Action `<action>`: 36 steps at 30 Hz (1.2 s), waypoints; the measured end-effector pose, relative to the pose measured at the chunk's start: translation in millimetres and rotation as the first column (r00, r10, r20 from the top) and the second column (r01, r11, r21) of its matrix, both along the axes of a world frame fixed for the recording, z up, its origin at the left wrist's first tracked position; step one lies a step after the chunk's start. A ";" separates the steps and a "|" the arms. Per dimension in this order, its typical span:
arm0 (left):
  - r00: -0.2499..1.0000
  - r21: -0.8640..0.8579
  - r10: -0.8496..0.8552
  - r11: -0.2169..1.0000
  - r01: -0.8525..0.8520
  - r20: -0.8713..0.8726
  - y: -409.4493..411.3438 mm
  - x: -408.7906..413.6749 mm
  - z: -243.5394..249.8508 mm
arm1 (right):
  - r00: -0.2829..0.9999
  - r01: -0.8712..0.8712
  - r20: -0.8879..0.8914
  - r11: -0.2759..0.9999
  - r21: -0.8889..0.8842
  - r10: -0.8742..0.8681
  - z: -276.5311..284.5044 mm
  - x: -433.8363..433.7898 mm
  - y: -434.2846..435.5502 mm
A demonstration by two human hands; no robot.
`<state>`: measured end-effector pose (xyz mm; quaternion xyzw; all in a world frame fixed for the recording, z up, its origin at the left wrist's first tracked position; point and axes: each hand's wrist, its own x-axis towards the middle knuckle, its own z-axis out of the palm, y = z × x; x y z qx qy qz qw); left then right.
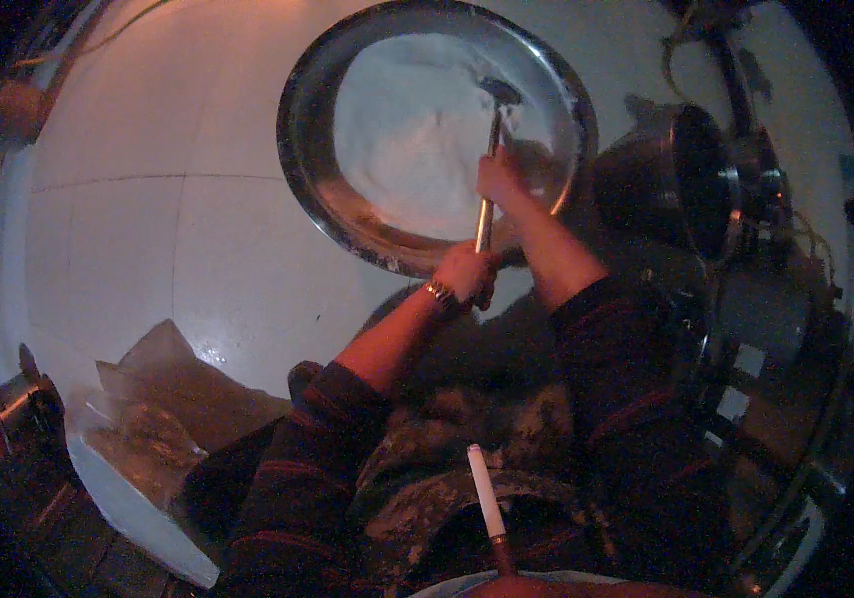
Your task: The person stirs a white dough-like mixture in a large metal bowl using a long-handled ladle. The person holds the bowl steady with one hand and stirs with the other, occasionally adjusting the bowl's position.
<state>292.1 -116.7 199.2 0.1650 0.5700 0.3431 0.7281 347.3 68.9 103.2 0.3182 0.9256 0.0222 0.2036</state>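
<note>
A wide round metal basin (307, 179) stands on the floor before me. A pale, whitish mass (404, 127) fills much of it; powder or dough, I cannot tell. My left hand (464, 275), with a metal-banded watch (440, 293) at the wrist, grips the lower end of a long shiny tool handle (483, 224) near the basin's front rim. Farther up, my right hand (501, 178) closes around the same handle over the basin. The tool's dark head (500, 91) rests in the pale mass towards the far right; its exact shape is unclear.
Pale tiled floor (113, 247) spreads to the left. A large metal pot (640, 187) and dark equipment stand right of the basin. Brown cardboard flaps (172, 366) and a clear plastic bag (142, 441) lie at the lower left. A cigarette (485, 486) juts out below my face.
</note>
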 end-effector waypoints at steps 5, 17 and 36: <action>0.994 0.131 -0.038 0.990 0.051 -0.100 -57.8 2.1 -18.6 | 0.952 -0.132 0.257 0.981 -0.142 0.165 4.8 1.5 -60.3; 0.918 0.124 -0.195 0.960 0.250 -0.347 -133.2 -21.2 -2.0 | 0.319 0.551 -0.313 0.444 -0.707 -0.895 18.9 4.3 -144.1; 0.955 0.050 -0.071 0.995 0.089 -0.289 -103.1 24.7 22.2 | 0.019 0.052 -0.122 0.123 -0.991 -0.992 49.4 29.4 -110.7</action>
